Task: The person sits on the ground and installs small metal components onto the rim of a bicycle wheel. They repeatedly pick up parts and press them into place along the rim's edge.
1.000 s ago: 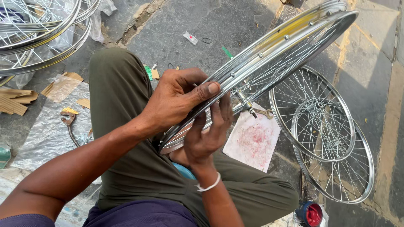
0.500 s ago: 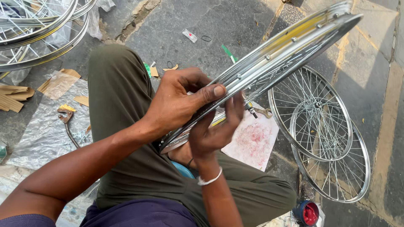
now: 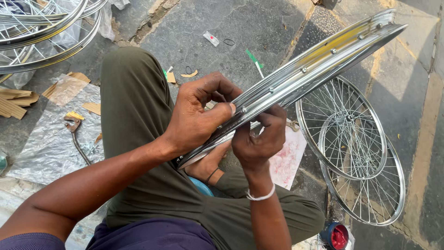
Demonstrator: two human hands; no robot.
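Fingers of the left hand are curled shut over the top of the shiny wheel rim, thumb pressed on its edge. Right hand is just under it, fingers bent & pinching at the rim's inner side; can't tell if a small part sits between them. Both hands touch the rim at its near end, above the lap w/ green trousers. Rim's long line runs from the hands up & away to the far right, tilted. Left hand is on top, right hand below, abt equally near.

On the floor, right side: two spoked wheels lying flat, overlapping. A pink paper lies under the hands. Left side: clear plastic sheet w/ a metal tool. Far left corner: more rims.
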